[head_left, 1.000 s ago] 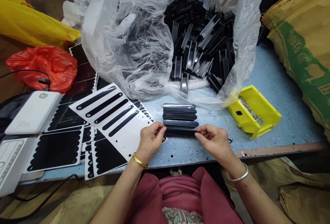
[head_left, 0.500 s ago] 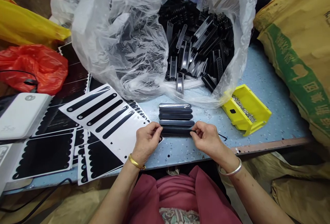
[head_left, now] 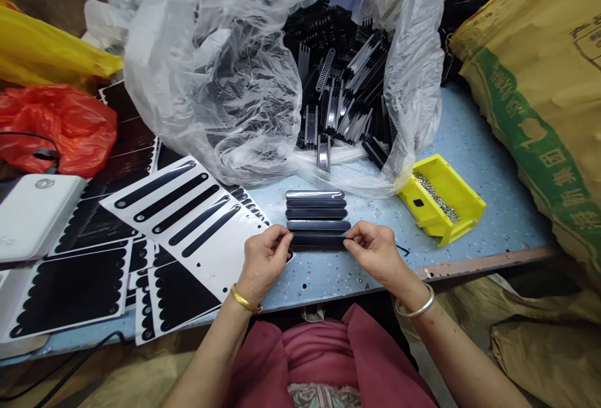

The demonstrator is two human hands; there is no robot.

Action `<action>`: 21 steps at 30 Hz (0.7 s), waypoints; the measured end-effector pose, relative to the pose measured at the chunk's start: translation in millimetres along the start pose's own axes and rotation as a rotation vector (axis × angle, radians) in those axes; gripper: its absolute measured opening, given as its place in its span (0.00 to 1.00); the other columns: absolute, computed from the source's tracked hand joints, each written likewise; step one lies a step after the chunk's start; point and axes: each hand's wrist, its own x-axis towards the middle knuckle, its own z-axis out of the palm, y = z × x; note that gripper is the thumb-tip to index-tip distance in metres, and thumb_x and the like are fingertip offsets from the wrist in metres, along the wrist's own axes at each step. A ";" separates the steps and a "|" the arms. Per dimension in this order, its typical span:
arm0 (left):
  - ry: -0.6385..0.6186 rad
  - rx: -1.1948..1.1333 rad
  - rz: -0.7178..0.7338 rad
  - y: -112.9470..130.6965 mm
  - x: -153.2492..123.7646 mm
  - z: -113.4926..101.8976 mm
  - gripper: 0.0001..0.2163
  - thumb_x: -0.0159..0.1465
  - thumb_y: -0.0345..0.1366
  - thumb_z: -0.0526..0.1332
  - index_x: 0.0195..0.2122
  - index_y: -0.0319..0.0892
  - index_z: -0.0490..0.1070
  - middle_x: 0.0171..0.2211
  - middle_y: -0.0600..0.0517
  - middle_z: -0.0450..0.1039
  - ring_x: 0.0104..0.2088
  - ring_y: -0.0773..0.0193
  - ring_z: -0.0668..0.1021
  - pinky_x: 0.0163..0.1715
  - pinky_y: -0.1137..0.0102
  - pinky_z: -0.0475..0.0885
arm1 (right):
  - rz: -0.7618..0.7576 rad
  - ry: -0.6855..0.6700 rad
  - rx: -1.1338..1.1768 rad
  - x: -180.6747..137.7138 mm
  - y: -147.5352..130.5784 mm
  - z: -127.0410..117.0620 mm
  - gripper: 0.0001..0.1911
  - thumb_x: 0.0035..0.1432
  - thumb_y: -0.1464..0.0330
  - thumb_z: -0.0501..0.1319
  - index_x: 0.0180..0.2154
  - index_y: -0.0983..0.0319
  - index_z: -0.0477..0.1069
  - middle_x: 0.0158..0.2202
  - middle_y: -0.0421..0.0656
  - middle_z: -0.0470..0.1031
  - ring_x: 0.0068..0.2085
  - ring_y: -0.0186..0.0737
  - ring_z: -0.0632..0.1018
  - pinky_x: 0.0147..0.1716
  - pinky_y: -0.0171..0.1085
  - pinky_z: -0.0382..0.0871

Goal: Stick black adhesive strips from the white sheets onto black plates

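Observation:
Several dark, round-ended plastic bars (head_left: 315, 214) lie side by side in a short row on the blue speckled table. At the near end of the row, a black strip (head_left: 318, 241) is stretched level between my two hands. My left hand (head_left: 267, 253) pinches its left end between thumb and fingertips. The right end is pinched by my right hand (head_left: 374, 249). Whether the strip touches the bar beneath it I cannot tell. Left of my left hand lies a white backing sheet (head_left: 213, 239) bearing black, long sticker strips (head_left: 181, 206).
An open clear plastic bag (head_left: 220, 101) full of black plastic parts (head_left: 331, 101) stands behind the row. A yellow bin (head_left: 444, 201) of small metal pieces sits at right. More black sticker sheets (head_left: 70, 289), a white power bank (head_left: 40, 214) and a red bag (head_left: 56, 123) are at left.
The whole view has shifted slightly. Both hands keep their pinch on the strip above the near end of the row. The right side of the clear bag's opening has folded inward.

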 end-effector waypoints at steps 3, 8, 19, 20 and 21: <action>0.018 0.035 0.009 -0.2 -0.2 0.3 0.07 0.62 0.39 0.61 0.30 0.42 0.72 0.21 0.56 0.69 0.20 0.69 0.74 0.20 0.76 0.68 | -0.028 0.034 0.071 -3.5 -3.1 -2.5 0.04 0.47 0.69 0.62 0.22 0.61 0.72 0.16 0.38 0.69 0.19 0.33 0.69 0.18 0.31 0.62; 0.022 0.021 0.016 -0.3 0.8 0.0 0.07 0.61 0.39 0.61 0.29 0.42 0.72 0.20 0.56 0.69 0.19 0.69 0.74 0.20 0.76 0.68 | -0.078 0.103 0.033 -5.2 -6.8 -3.4 0.04 0.46 0.69 0.62 0.21 0.60 0.72 0.16 0.38 0.69 0.19 0.32 0.68 0.19 0.32 0.63; 0.004 0.030 0.018 -2.0 1.3 -0.7 0.08 0.62 0.39 0.61 0.29 0.42 0.72 0.20 0.57 0.69 0.19 0.69 0.75 0.20 0.76 0.68 | 0.112 0.036 0.119 6.0 5.1 5.1 0.03 0.42 0.68 0.61 0.20 0.62 0.71 0.14 0.37 0.67 0.17 0.31 0.65 0.16 0.30 0.57; 0.002 0.032 0.017 -2.1 1.4 -0.9 0.08 0.62 0.40 0.60 0.29 0.42 0.72 0.20 0.56 0.69 0.20 0.68 0.75 0.20 0.76 0.68 | 0.110 0.031 0.096 6.2 5.0 5.0 0.03 0.42 0.69 0.61 0.20 0.62 0.70 0.14 0.37 0.67 0.17 0.31 0.65 0.16 0.31 0.57; 0.000 0.033 0.016 -2.2 1.4 -1.0 0.08 0.62 0.40 0.60 0.29 0.42 0.72 0.20 0.56 0.69 0.20 0.68 0.75 0.20 0.76 0.68 | 0.105 0.023 0.070 6.3 4.9 4.7 0.03 0.42 0.69 0.61 0.20 0.62 0.70 0.15 0.37 0.67 0.17 0.31 0.65 0.16 0.31 0.58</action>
